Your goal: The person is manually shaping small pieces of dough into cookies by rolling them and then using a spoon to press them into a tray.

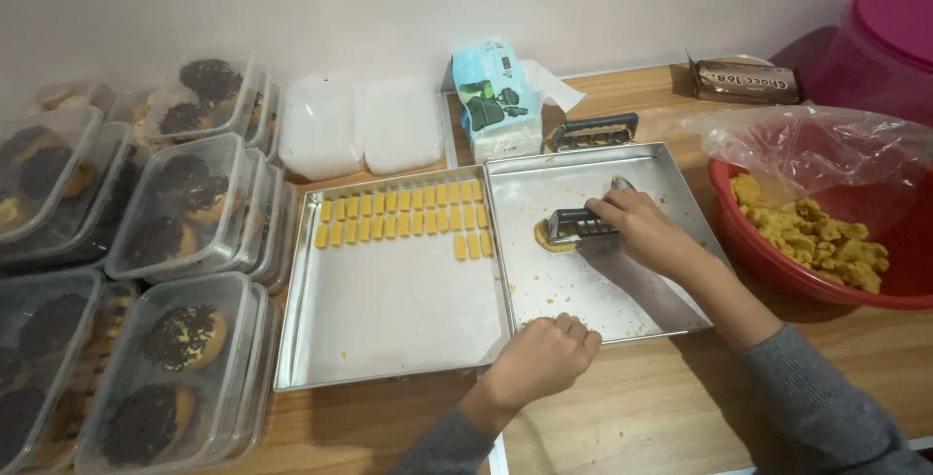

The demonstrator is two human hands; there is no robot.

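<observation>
Right hand point(649, 232) pressing metal cutter point(580, 225) onto yellow dough point(547, 238) in right tray point(622, 169), left hand point(541, 356) gripping that tray's near edge, cut dough pieces point(403, 215) in tray left of it

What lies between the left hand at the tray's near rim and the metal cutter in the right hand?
Head view: only bare tray floor with scattered yellow crumbs separates the left hand from the ridged metal cutter.

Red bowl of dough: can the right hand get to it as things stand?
Probably yes. The red bowl sits just right of the tray where the right hand presses a metal cutter; nothing lies between, but the hand must release the cutter first.
</observation>
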